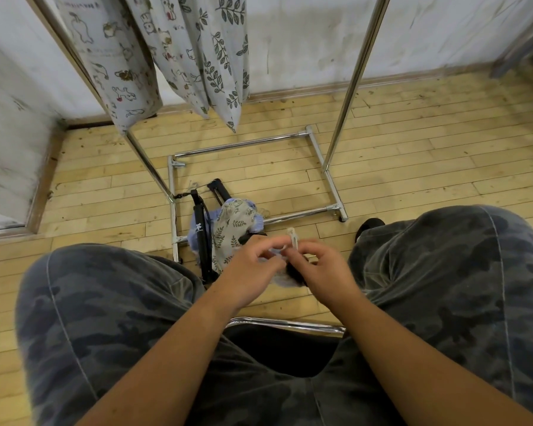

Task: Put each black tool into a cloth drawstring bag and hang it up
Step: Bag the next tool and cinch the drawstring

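Two bare hands meet low between the knees of a seated person in camouflage trousers. The left hand (253,272) and the right hand (317,269) are close together, fingertips almost touching, both pinched on a pale drawstring (291,238) whose loop and small white end stick up between them. Under the hands hangs a pale blue cloth bag (282,279) with something dark, probably a black tool (294,273), showing at its mouth; the hands hide most of it, so how far in the tool sits cannot be told.

The step in hand looks like closing this bag. To do it well, one hand should hold the gathered neck steady while the other draws the cord evenly, until the mouth puckers tight above the tool and leaves a free loop for hanging.

Just beyond the hands, on the wooden floor (413,155) at the near left corner of the metal rack's base frame (246,144), lies a heap: a leaf-print drawstring bag (231,226), a long black pump-like tool (202,232) beside it on the left, and another black tool (219,190) behind. Three printed cloth bags (197,50) already hang at the rack's left end, above and well away from the hands.
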The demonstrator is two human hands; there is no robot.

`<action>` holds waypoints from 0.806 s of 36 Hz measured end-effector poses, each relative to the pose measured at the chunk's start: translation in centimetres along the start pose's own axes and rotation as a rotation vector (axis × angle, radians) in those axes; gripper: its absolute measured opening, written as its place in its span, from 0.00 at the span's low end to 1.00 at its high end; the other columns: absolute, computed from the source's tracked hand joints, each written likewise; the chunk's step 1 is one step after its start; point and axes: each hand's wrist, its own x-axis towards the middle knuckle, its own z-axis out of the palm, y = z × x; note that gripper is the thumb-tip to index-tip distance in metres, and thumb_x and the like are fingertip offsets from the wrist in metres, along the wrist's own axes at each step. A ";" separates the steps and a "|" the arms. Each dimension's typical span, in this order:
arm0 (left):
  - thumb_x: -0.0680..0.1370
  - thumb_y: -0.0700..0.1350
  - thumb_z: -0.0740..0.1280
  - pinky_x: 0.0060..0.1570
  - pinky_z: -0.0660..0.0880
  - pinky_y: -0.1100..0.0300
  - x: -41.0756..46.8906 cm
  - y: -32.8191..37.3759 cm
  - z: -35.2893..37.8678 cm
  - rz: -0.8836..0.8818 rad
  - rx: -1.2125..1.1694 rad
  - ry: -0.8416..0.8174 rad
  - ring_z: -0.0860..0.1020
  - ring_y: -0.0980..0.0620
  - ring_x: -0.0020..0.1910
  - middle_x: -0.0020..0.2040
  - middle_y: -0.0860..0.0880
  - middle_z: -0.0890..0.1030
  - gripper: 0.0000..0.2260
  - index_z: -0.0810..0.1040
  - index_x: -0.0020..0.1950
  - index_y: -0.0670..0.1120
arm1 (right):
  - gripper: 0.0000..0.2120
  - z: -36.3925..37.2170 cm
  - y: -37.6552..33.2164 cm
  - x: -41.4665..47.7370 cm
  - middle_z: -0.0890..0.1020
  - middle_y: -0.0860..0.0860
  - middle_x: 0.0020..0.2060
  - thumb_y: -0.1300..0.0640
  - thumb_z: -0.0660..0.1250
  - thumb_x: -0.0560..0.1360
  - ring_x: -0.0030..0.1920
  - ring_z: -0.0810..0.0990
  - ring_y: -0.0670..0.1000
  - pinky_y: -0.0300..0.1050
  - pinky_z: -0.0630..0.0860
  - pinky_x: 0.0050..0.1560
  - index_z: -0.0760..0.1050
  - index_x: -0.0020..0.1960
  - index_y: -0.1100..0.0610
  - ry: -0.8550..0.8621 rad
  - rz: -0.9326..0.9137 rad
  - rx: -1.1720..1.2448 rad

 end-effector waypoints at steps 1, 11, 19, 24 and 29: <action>0.80 0.43 0.68 0.54 0.75 0.64 0.0 -0.1 -0.1 0.011 0.010 0.007 0.78 0.61 0.57 0.59 0.58 0.79 0.17 0.81 0.62 0.64 | 0.06 -0.3 -0.2 0.0 0.82 0.46 0.54 0.55 0.71 0.80 0.55 0.81 0.40 0.44 0.80 0.59 0.87 0.51 0.53 0.019 0.005 0.054; 0.81 0.52 0.70 0.52 0.74 0.68 0.4 -1.6 0.2 0.138 0.207 0.008 0.78 0.64 0.52 0.56 0.59 0.79 0.14 0.76 0.62 0.71 | 0.08 -1.3 -1.4 -0.1 0.75 0.43 0.64 0.53 0.68 0.81 0.67 0.72 0.38 0.37 0.70 0.63 0.87 0.51 0.48 -0.019 0.067 0.222; 0.82 0.50 0.69 0.45 0.72 0.72 1.1 -2.6 0.8 0.217 0.318 0.067 0.79 0.60 0.45 0.47 0.58 0.80 0.10 0.82 0.61 0.63 | 0.12 -1.0 -1.6 -0.1 0.73 0.49 0.54 0.55 0.69 0.81 0.61 0.75 0.49 0.39 0.72 0.60 0.85 0.43 0.42 -0.035 -0.020 0.083; 0.81 0.50 0.71 0.40 0.71 0.71 1.5 -2.9 0.7 0.237 0.375 0.120 0.79 0.60 0.42 0.42 0.58 0.81 0.03 0.84 0.52 0.55 | 0.07 -0.9 -1.5 -0.3 0.74 0.54 0.55 0.55 0.69 0.81 0.59 0.76 0.49 0.46 0.76 0.64 0.87 0.52 0.54 -0.044 -0.030 0.061; 0.81 0.51 0.70 0.40 0.71 0.71 1.9 -2.8 0.8 0.202 0.413 0.127 0.79 0.61 0.42 0.40 0.57 0.81 0.05 0.81 0.47 0.52 | 0.07 -0.8 -1.9 -0.4 0.74 0.49 0.52 0.54 0.70 0.80 0.57 0.77 0.48 0.48 0.77 0.64 0.88 0.51 0.51 -0.036 -0.012 0.130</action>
